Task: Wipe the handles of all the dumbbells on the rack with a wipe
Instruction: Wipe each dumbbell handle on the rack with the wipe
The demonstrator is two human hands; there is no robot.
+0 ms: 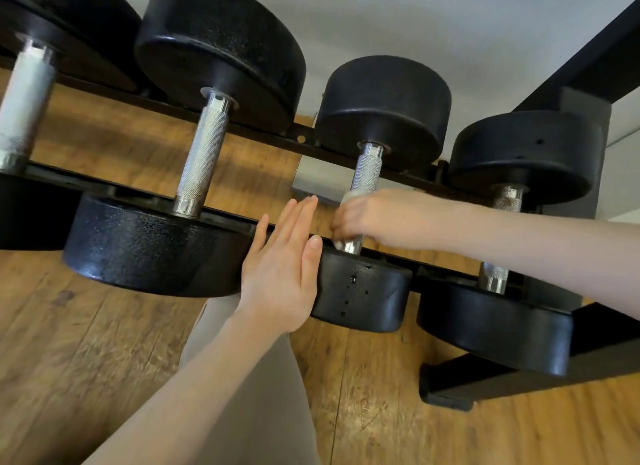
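Several black dumbbells with knurled silver handles lie across a black rack [263, 132]. My right hand [367, 219] grips the lower part of the third dumbbell's handle [367, 170], with a white wipe [349, 198] wrapped under the fingers. My left hand [284, 267] is flat with straight fingers, pressed against the near head of that dumbbell [363, 291], between it and the larger head [152, 246] to the left. The second handle [202, 160] and the far-left handle [24, 101] stand free. My right forearm partly hides the rightmost handle [502, 229].
A wooden floor [86, 360] lies under and in front of the rack. The rack's black foot [450, 385] and upright frame [588, 66] stand at the right. My leg in beige fabric [263, 395] is below the hands. A pale wall is behind.
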